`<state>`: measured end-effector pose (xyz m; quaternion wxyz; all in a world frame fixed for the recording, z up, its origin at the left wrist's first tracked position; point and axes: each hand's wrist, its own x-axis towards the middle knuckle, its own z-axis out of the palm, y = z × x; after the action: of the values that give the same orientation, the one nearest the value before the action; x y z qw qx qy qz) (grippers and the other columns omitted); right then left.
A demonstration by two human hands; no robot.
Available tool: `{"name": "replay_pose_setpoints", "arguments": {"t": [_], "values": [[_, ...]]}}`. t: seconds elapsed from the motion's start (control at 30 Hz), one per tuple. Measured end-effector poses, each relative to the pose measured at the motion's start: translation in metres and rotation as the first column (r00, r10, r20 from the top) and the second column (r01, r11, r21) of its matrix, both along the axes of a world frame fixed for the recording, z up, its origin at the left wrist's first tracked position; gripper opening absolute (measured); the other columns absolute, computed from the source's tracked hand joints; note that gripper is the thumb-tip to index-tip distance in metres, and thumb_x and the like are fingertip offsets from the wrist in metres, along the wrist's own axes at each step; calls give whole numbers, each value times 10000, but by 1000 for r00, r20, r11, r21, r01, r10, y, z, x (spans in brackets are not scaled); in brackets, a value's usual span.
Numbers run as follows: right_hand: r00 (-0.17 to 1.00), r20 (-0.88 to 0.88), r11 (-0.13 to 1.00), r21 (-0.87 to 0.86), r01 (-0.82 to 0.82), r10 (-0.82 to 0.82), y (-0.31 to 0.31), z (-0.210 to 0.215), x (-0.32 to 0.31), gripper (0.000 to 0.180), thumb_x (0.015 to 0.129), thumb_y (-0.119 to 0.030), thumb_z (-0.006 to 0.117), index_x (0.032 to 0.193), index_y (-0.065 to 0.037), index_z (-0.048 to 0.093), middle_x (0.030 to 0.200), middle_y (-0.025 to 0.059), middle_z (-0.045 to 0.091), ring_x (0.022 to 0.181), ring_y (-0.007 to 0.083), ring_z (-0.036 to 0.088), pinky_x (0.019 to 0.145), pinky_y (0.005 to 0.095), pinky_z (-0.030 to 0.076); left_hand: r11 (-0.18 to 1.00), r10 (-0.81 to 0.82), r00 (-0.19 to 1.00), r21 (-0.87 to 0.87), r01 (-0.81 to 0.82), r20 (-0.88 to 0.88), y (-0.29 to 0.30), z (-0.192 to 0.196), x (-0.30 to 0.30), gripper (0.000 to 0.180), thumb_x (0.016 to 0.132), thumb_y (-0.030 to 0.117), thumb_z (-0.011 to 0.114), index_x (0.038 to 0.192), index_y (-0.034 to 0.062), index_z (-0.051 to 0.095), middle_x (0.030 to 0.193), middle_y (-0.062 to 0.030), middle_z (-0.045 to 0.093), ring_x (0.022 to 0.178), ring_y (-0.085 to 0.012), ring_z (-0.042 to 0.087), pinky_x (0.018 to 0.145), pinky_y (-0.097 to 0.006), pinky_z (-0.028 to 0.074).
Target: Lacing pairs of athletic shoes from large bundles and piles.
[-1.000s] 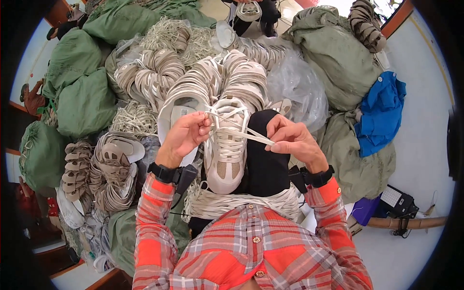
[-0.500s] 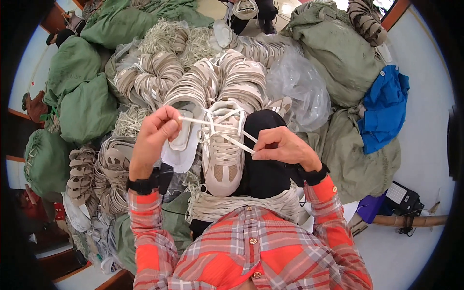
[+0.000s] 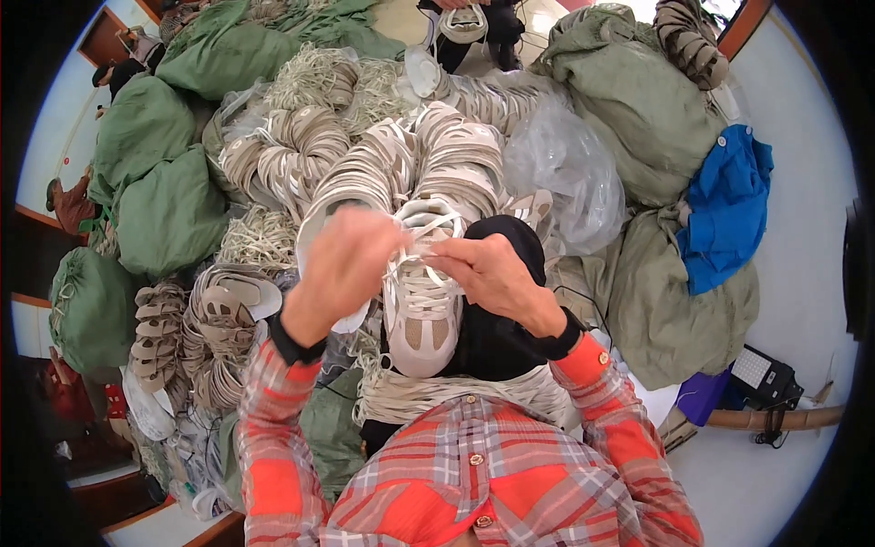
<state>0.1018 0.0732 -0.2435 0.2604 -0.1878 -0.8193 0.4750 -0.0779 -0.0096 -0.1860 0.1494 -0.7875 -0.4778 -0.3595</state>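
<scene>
A beige and white sneaker (image 3: 421, 337) stands toe toward me on my lap, laced part way up. My right hand (image 3: 499, 281) pinches a white shoelace (image 3: 421, 258) over the shoe's tongue. Close by on the other side, my left hand (image 3: 351, 264) is smeared by motion. Its fingertips reach the same lace area, but whether they grip the lace is unclear. White laces cross the front of the shoe below both hands.
Behind the shoe lie stacked beige shoe uppers (image 3: 456, 150) and bundles of white laces (image 3: 258, 239). Green sacks (image 3: 169, 214) stand on the left. A clear plastic bag (image 3: 565, 178), grey-green sacks (image 3: 638, 100) and a blue cloth (image 3: 729, 210) are on the right. Another person's hand (image 3: 453, 4) shows at the top.
Both hands have come inward from either side of the shoe and now meet over its tongue. The laces, stretched apart before, are now gathered between them.
</scene>
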Motion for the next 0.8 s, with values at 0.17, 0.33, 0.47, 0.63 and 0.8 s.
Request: {"name": "replay_pose_setpoints", "arguments": {"t": [0.17,0.33,0.47,0.63,0.8], "values": [[998,70,986,168,0,-12,-8,-5,24,136,797,-177,649,753,-58,602,658,155,558,591,339,563,521,396,446,697,149,987,-703,-142,-52,62,-86,-10,249,840,260,596,823,13,610,780,-160,588,751,-321,563,662,-383,437],[966,-248,950,276,145,-75,11,29,19,87,758,-15,620,834,-50,642,824,114,566,737,254,601,583,341,477,839,-26,1000,-545,17,-8,75,-101,-5,262,863,232,547,744,3,595,751,-160,588,701,-316,551,649,-382,449],[969,-111,975,20,223,-219,43,53,2,73,834,-35,612,866,16,653,799,55,580,607,96,565,538,231,458,733,205,680,-570,370,704,62,-52,16,297,962,212,440,826,-17,571,705,-100,564,634,-185,536,606,-292,441],[985,-109,991,-23,129,-131,40,65,-2,119,849,-74,613,875,34,656,713,45,578,554,79,546,497,220,448,802,219,667,-521,292,712,35,-9,26,355,994,262,391,847,-16,555,692,-42,543,642,-116,498,600,-255,421],[986,-169,998,57,1,9,26,64,0,156,882,-104,576,874,25,663,716,60,616,574,88,574,501,217,457,840,160,781,-499,214,604,15,-13,26,285,965,222,442,852,-4,573,682,-68,581,653,-155,560,590,-323,426]]}}
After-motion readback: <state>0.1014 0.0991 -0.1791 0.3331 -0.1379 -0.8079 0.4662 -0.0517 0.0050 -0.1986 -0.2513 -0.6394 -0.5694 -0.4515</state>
